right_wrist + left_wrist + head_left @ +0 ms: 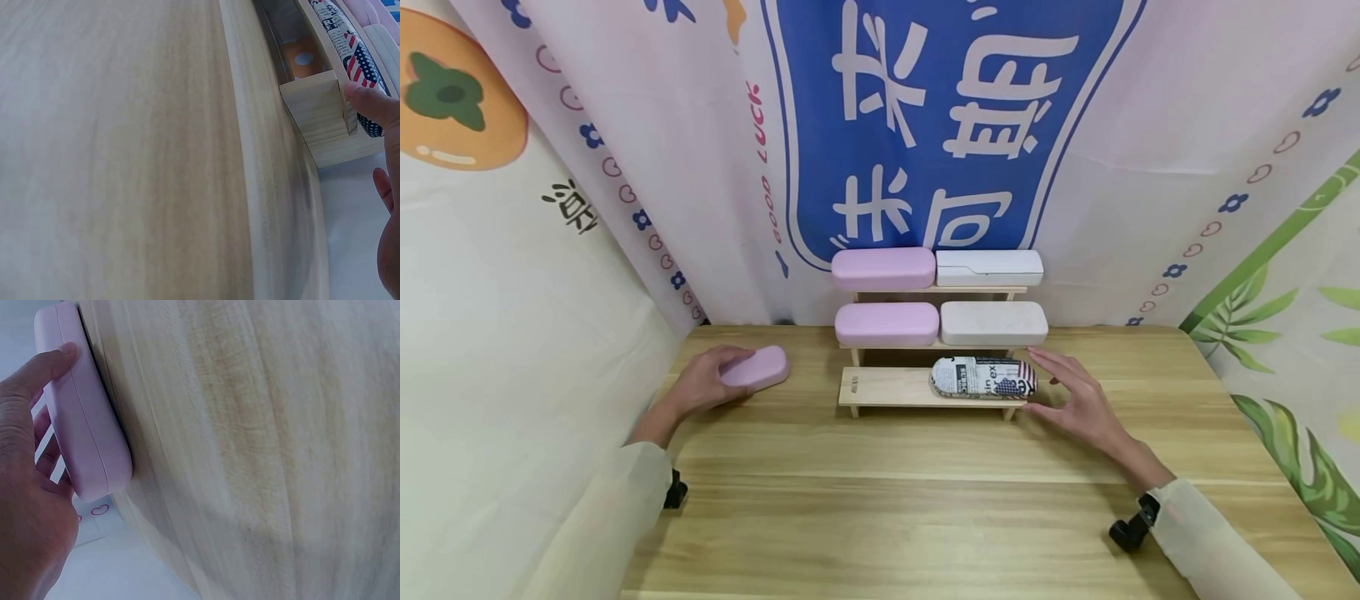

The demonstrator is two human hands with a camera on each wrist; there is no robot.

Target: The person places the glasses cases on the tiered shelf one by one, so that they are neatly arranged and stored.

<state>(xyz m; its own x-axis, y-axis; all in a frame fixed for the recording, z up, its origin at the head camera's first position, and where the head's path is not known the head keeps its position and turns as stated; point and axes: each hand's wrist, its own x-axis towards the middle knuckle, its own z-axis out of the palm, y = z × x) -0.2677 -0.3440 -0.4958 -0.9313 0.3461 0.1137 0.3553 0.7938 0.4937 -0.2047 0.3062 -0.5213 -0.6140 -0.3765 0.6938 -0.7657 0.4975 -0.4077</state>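
Note:
At the left of the table, my left hand (706, 379) grips a pink glasses case (758, 367). The left wrist view shows the thumb on the near side of this pink case (84, 419) and fingers behind it. My right hand (1075, 402) is at the right end of a three-step wooden rack (887, 387), thumb and fingers spread. In the right wrist view its thumb touches the end of the lowest step, beside a newspaper-print glasses case (350, 53). That printed case (983, 378) lies on the right half of the lowest step.
The middle step bears a pink case (887, 324) and a pale grey case (994, 323). On the top step are another pink case (883, 268) and a white case (989, 268). A printed curtain (700, 167) hangs right behind the wooden table (880, 517).

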